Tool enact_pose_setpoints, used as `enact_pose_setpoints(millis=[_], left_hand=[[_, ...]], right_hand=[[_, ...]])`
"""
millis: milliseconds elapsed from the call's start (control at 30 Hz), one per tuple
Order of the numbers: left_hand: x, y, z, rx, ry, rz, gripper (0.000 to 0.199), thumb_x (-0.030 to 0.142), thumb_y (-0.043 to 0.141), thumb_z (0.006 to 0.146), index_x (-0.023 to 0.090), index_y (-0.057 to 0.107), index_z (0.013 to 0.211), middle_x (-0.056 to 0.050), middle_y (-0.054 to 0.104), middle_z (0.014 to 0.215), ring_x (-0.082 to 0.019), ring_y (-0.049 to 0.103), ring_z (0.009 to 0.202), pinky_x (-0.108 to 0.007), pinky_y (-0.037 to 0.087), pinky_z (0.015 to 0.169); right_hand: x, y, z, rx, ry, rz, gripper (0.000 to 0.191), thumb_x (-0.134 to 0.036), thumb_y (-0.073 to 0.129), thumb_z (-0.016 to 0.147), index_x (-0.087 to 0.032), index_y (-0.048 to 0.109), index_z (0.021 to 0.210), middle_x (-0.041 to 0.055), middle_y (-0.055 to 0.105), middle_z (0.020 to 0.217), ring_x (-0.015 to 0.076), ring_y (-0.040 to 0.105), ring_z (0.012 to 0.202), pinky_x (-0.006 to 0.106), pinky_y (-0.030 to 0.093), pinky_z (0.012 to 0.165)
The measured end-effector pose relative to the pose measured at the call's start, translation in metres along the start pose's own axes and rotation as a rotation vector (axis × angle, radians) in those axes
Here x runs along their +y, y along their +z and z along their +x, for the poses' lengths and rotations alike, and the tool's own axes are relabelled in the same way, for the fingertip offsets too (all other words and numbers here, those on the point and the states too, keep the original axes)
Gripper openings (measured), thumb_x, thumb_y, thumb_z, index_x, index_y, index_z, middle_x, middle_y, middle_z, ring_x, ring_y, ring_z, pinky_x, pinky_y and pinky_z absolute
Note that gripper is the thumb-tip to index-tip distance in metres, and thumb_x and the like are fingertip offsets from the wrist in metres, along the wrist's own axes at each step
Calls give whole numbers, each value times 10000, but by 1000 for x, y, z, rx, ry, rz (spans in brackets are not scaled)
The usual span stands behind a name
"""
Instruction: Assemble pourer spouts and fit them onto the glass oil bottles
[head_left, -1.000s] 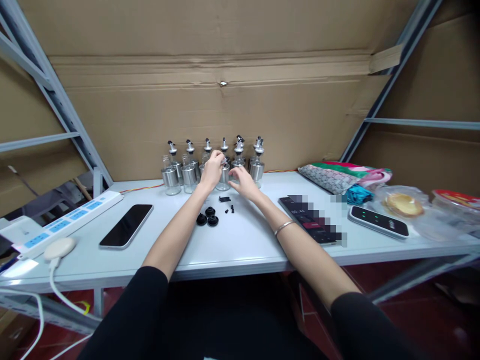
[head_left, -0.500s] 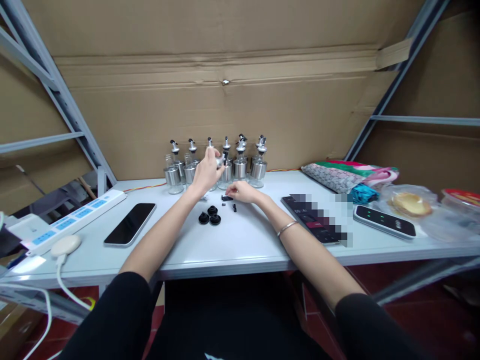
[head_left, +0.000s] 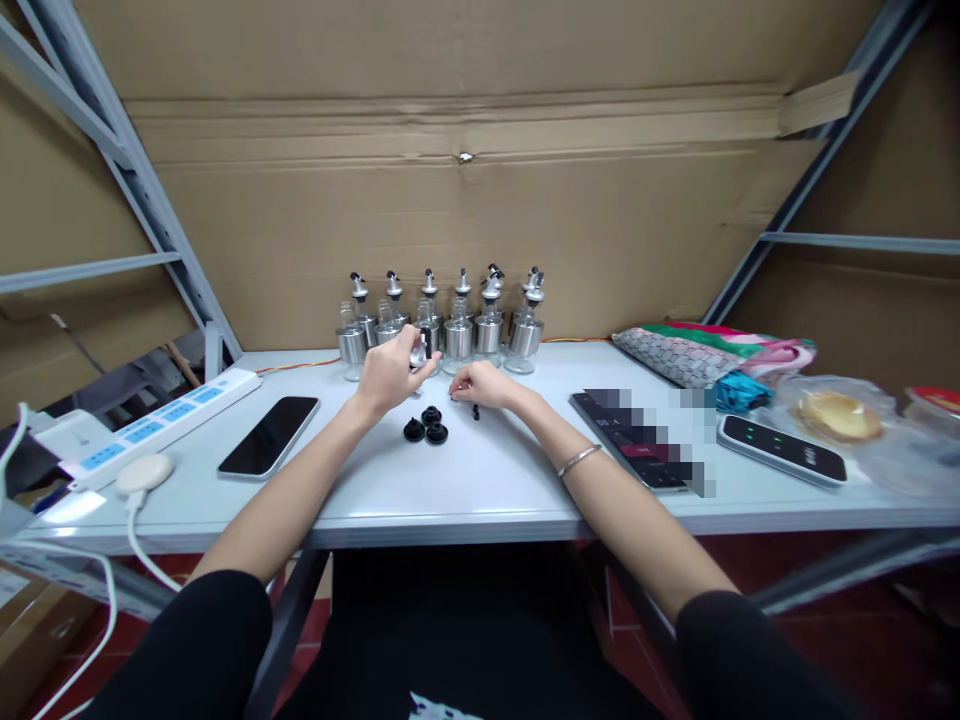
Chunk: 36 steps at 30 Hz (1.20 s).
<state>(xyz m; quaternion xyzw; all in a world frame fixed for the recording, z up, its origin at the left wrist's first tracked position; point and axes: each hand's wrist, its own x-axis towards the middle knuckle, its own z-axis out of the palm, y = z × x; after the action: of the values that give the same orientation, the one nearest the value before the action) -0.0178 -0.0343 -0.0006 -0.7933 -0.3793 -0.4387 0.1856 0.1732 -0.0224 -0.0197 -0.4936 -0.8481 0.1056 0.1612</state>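
Observation:
My left hand (head_left: 388, 375) is closed around a silver pourer spout (head_left: 418, 352) with a black flap, held just above the table in front of the bottles. My right hand (head_left: 484, 385) rests low over the table with thumb and fingers pinched together; what they hold, if anything, is too small to make out. Beside it lies a small black plastic piece (head_left: 475, 411). Three black ribbed stoppers (head_left: 436, 433) sit in a cluster nearer to me. Behind the hands stand several glass bottles (head_left: 523, 340) with steel sleeves, some topped with pourers, others with bare necks.
A dark phone (head_left: 268, 437), a power strip (head_left: 165, 420) and a white round charger (head_left: 145, 474) lie on the left. To the right are a phone with a lit screen (head_left: 626, 440), a white device (head_left: 782, 449), a patterned bag (head_left: 667, 355) and wrapped food (head_left: 838, 414).
My left hand has come down and left with the pourer spout, away from the bottles. My right fingers have closed where small black pieces lay. The view has shifted slightly.

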Motion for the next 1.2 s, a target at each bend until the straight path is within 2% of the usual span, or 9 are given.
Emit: enact_pose_setpoints(millis=[167, 333, 533, 800, 1033, 1200], left_hand=[[1, 2, -2, -97, 31, 5, 199, 373, 544, 819, 196, 463, 862, -25, 625, 746, -160, 622, 640, -241, 384, 533], [4, -1, -1, -178, 81, 8, 160, 328, 544, 821, 191, 468, 856, -31, 632, 752, -167, 630, 640, -245, 368, 526], [4, -2, 0, -201, 90, 43, 183, 349, 534, 827, 185, 458, 855, -16, 625, 735, -163, 632, 640, -236, 358, 522], [4, -1, -1, -313, 75, 43, 212, 375, 522, 842, 180, 457, 895, -28, 635, 777, -179, 640, 665, -241, 360, 534], [4, -2, 0, -325, 57, 20, 198, 359, 511, 843, 176, 465, 905, -36, 627, 796, -182, 640, 691, -243, 372, 555], [3, -1, 0, -320, 64, 26, 196, 357, 514, 843, 176, 466, 901, -30, 625, 772, -181, 638, 684, -243, 361, 548]], right_hand=[[-3, 2, 0, -20, -6, -20, 131, -134, 668, 696, -138, 745, 802, 28, 690, 705, 135, 596, 662, 213, 413, 636], [-4, 2, 0, -55, 7, -23, 124, -88, 639, 703, -141, 740, 751, 37, 715, 736, 141, 616, 702, 201, 420, 658], [0, -9, -5, -82, 55, -39, 185, -201, 577, 794, -121, 738, 751, 50, 710, 694, 147, 598, 667, 212, 389, 598], [7, -8, -5, -182, 96, 7, 107, -152, 657, 698, -130, 725, 777, 20, 690, 627, 121, 611, 592, 180, 428, 584], [19, -10, -4, -160, 173, 49, 166, -87, 634, 665, -129, 683, 818, 8, 686, 629, 119, 636, 558, 182, 466, 580], [17, -16, -8, -122, 190, 180, 192, -49, 583, 683, -135, 644, 843, -12, 658, 598, 108, 619, 524, 182, 482, 553]])
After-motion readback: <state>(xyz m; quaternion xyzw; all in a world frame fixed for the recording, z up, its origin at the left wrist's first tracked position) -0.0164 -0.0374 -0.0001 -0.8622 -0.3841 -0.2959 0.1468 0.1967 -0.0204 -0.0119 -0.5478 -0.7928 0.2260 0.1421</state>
